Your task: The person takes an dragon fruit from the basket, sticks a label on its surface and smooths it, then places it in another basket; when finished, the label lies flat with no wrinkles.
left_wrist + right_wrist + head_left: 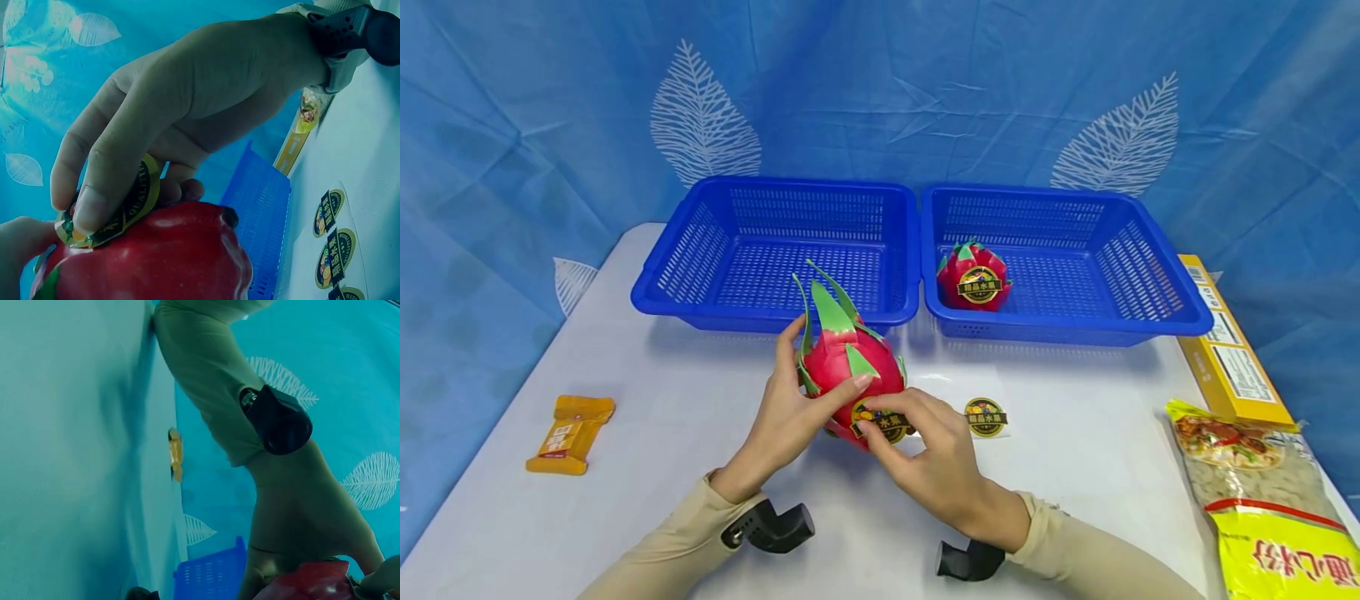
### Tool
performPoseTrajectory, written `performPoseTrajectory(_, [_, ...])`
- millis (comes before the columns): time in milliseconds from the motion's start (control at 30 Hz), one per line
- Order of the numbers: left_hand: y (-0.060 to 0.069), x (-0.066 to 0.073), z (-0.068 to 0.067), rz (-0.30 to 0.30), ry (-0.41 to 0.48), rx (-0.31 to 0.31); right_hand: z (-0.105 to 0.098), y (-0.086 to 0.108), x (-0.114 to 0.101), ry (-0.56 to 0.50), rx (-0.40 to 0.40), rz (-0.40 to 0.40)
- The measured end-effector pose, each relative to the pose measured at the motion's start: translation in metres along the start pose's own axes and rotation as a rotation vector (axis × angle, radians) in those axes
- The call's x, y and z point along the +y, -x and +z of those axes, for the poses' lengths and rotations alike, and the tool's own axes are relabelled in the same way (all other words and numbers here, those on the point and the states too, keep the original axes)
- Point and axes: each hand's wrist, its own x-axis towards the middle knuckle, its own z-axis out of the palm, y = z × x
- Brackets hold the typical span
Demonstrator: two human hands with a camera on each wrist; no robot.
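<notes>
A red dragon fruit (842, 362) with green leaf tips is held off the table, tilted, by my left hand (781, 427); the thumb lies across its front and the other fingers go round the far side. On its lower front is a round black-and-gold sticker (889, 425). My right hand (942, 462) pinches this sticker between thumb and index finger against the skin. In the left wrist view the sticker (142, 194) bends away from the red skin (169, 262). Another dragon fruit (958, 271), bearing the same kind of sticker, sits in the right blue basket (1075, 329).
The left blue basket (775, 321) stands beside the other. A sheet of stickers (986, 418) lies behind my right hand. An orange packet (568, 435) is at the left. On the right are a yellow box (1232, 367) and a bag of pasta (1273, 508).
</notes>
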Motion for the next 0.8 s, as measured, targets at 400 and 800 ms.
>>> performPoseTrajectory(400, [0.0,-0.002,0.003,0.015,0.006,0.02,-0.004,-0.001,0.001,0.199,-0.052,0.013])
performPoseTrajectory(800, [0.004,-0.001,0.01,0.032,0.134,0.028,-0.001,0.003,0.009,-0.272,-0.17,0.525])
